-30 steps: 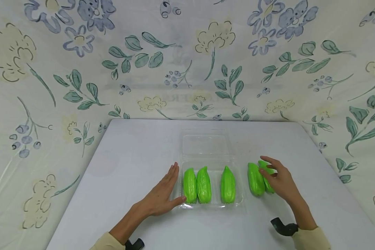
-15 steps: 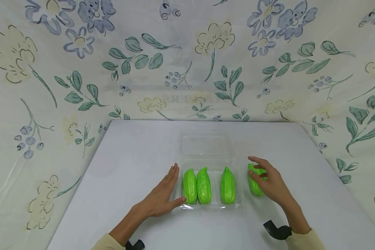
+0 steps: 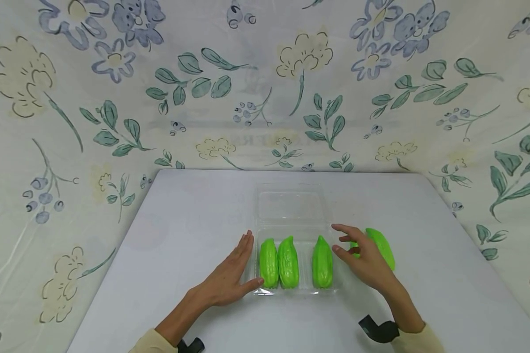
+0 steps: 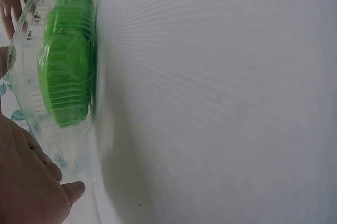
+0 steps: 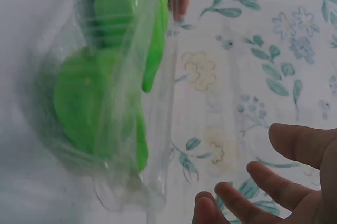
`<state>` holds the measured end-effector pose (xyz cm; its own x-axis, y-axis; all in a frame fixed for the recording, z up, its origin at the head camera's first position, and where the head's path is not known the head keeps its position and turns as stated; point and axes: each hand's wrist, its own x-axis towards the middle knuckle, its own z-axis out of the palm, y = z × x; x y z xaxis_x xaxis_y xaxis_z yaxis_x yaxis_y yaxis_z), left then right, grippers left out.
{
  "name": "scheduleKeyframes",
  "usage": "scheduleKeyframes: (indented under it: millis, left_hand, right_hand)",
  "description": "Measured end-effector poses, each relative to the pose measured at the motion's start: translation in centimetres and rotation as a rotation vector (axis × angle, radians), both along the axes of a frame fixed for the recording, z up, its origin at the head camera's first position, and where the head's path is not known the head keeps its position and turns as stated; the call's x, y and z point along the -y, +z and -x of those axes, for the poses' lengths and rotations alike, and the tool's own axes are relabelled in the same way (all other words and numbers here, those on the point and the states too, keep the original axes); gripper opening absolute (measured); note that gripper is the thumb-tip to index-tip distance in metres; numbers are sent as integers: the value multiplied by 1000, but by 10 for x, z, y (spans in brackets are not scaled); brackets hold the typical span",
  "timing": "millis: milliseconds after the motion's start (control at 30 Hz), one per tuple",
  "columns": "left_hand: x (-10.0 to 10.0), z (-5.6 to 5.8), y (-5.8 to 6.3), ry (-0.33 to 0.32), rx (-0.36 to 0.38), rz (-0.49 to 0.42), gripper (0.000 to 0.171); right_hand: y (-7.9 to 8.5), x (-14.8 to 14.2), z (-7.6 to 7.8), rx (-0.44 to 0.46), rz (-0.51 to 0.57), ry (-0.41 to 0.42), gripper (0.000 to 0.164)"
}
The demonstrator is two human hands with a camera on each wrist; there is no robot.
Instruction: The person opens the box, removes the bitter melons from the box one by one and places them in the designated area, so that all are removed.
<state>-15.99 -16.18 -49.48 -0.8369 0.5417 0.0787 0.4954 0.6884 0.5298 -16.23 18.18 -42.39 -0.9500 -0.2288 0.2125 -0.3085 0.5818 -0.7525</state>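
A clear plastic clamshell box (image 3: 305,264) lies on the table with its lid (image 3: 290,205) folded back. Inside are bright green, gourd-shaped vegetables: two side by side at the left (image 3: 269,263) (image 3: 288,262) and one at the right (image 3: 322,262). My left hand (image 3: 225,277) rests along the box's left side, fingers straight, thumb at the front corner. My right hand (image 3: 367,262), fingers spread and loosely bent, is over the table just right of the box and holds nothing. Behind it lie two loose green gourds, one (image 3: 382,247) partly covered, the other (image 3: 355,251) mostly hidden.
The white table (image 3: 194,211) meets a flower-print cloth (image 3: 265,98) at the back and sides. Black wrist-worn camera mounts (image 3: 380,329) sit beneath both wrists.
My right hand has moved left, from over the loose gourds toward the box's right edge, uncovering more of the farther gourd. The left hand and the box have stayed in place.
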Motion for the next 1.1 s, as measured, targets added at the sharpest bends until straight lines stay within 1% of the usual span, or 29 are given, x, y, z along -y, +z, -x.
scheduleKeyframes:
  millis: [233,467,633,867,1000,1100]
  left_hand:
    - [0,1,0,-2,-1,-2,98]
    - [-1,1,0,-3,-14,-8,97]
    - [-1,0,0,-2,-19,-17,97]
    - [-1,0,0,5,-13,-24,97]
    - [-1,-1,1,1,-16,-25,98]
    - [0,-2,1,-3,-17,-25,98]
  right_hand:
    - [-9,14,-2,3,8,19,47]
    - [-13,23,-6,57,-19,-35,47]
    - [-12,31,-8,91,-76,-58,49]
    - [-11,45,-13,55,-210,-70,52]
    - [-14,52,-17,43,-241,-76,52]
    - [-19,57,-18,49,-244,-75,52]
